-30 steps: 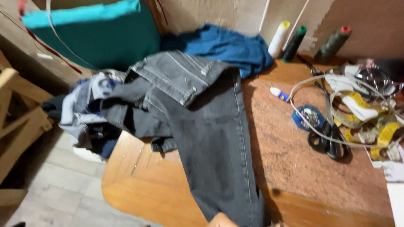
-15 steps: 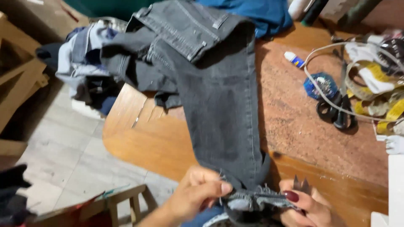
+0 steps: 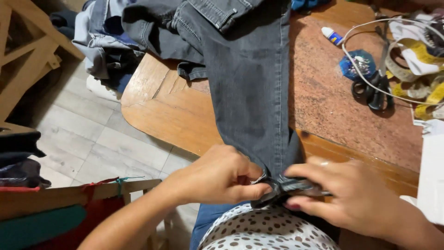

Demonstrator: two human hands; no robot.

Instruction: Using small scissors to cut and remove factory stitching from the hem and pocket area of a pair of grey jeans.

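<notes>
Dark grey jeans [image 3: 249, 78] lie stretched along a wooden table [image 3: 171, 115], one leg running toward me over the near edge. My left hand [image 3: 222, 176] pinches the hem of that leg from the left. Opposite it, my right hand [image 3: 351, 194] grips the same hem from the right, thumb and fingers closed on the folded cuff [image 3: 282, 187]. Both hands sit just off the table's front edge, above my polka-dot top [image 3: 263, 229].
Black scissors [image 3: 372, 90], a white cable [image 3: 365, 78], a blue round object [image 3: 358, 65], a small glue tube [image 3: 332, 35] and yellow tape measures [image 3: 425, 88] lie at the right. A clothes pile [image 3: 104, 41] hangs off the table's left; wooden frames [image 3: 32, 51] stand on the tiled floor.
The view has tilted down and closer. My hands came into view from below and took hold of the jeans hem; they now pinch it more tightly together.
</notes>
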